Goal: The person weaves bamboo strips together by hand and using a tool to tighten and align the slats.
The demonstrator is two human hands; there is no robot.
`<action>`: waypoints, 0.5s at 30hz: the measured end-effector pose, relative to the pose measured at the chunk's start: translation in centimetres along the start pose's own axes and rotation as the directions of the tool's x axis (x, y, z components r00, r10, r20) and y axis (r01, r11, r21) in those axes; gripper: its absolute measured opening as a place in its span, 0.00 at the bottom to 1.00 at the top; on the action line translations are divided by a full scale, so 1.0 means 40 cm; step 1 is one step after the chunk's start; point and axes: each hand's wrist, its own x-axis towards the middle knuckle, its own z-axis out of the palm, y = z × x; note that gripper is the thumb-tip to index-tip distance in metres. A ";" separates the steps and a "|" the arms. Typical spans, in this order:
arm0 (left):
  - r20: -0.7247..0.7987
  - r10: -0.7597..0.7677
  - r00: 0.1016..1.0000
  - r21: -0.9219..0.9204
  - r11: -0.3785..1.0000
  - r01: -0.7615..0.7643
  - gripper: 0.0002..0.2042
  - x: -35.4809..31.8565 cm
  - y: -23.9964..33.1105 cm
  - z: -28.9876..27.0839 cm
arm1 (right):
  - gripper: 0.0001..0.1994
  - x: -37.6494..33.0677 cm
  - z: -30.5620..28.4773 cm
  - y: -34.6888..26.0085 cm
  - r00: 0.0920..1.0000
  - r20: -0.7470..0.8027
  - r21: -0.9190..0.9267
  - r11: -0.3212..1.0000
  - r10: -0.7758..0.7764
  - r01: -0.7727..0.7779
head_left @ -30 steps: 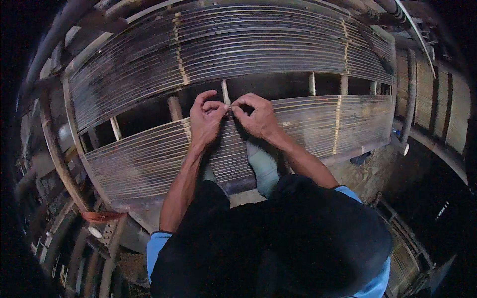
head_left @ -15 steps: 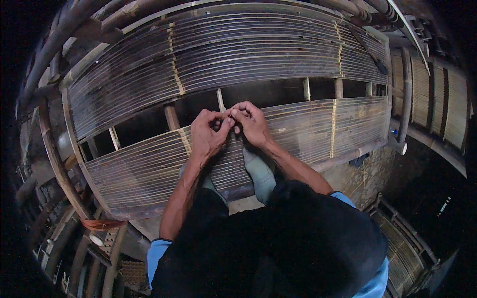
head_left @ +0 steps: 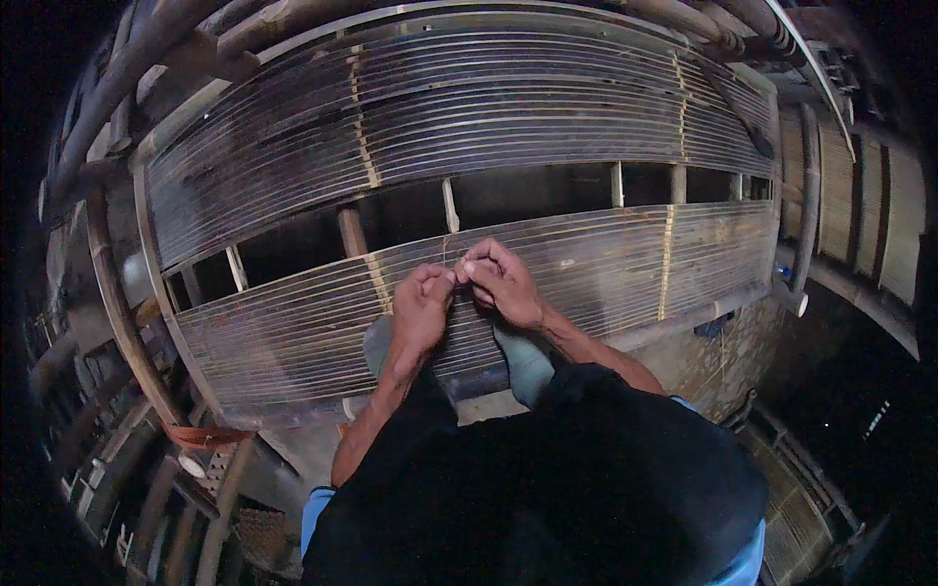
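Observation:
Over the near slatted panel (head_left: 576,264), my left hand (head_left: 422,298) and my right hand (head_left: 505,283) work close together, fingertips almost meeting. Both hands are closed in a pinch. A thin strand (head_left: 446,246), like cord or a fine strip, rises from between the fingertips toward the panel's far edge. Its ends are hidden by my fingers. The panel is made of narrow, pale slats side by side, crossed by a light binding line (head_left: 666,259). My feet, in grey-green coverings, show beneath my hands; the right foot covering (head_left: 525,363) is the plainer one.
A second slatted panel (head_left: 518,107) lies beyond a dark gap crossed by wooden supports (head_left: 450,205). Bamboo poles (head_left: 122,303) frame the left side, one wrapped with an orange-brown binding (head_left: 207,437). More slatted panels (head_left: 867,195) stand at the right.
Both hands have come lower in the picture, nearer my body, and the thin strand now shows above the fingertips. The whole view has shifted slightly.

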 end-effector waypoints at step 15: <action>-0.022 -0.045 0.999 -0.181 0.983 0.040 0.11 0.078 -0.012 -0.026 | 0.09 0.033 0.025 -0.011 0.963 -0.205 -0.379 0.921 -0.173 0.085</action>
